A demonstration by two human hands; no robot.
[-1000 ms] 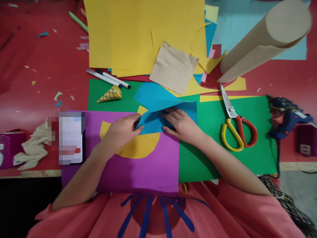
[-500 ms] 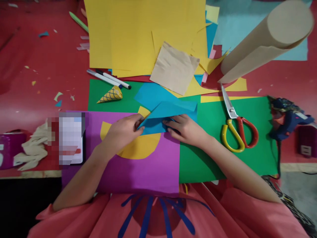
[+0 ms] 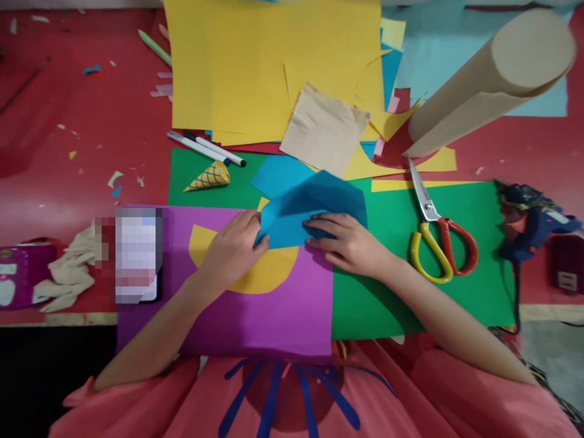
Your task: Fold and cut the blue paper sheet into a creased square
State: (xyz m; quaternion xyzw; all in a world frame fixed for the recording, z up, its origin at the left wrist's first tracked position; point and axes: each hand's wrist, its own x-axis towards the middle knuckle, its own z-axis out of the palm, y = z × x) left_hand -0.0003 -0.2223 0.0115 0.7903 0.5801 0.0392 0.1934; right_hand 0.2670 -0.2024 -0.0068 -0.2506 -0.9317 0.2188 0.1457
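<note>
A piece of blue paper [image 3: 292, 210] lies partly over a yellow rounded paper cutout [image 3: 262, 277], its far part bent and shaded. My left hand [image 3: 239, 243] pinches the left edge of this paper between thumb and fingers. On its right half rests my right hand [image 3: 347, 243], fingers stretched out and apart, touching the surface. Another flat blue piece [image 3: 278, 173] shows just behind. Beneath the cutout is a purple sheet [image 3: 274, 328]. A small yellow cone with dark crossed lines [image 3: 210, 176] lies beyond my left hand, beside two white pens [image 3: 205, 149].
Scissors [image 3: 429, 213] with red and yellow handles lie on a green sheet [image 3: 378, 304] at right. Farther right is a blue glue gun [image 3: 533, 228]. Yellow sheets [image 3: 274, 67], brown paper [image 3: 326, 128] and a rolled tan sheet [image 3: 479, 85] lie behind. A phone [image 3: 137, 255] sits left.
The blue paper's raised fold has opened out away from me, showing more of its surface. My right fingers now lie straighter on it. The whole view has shifted slightly.
</note>
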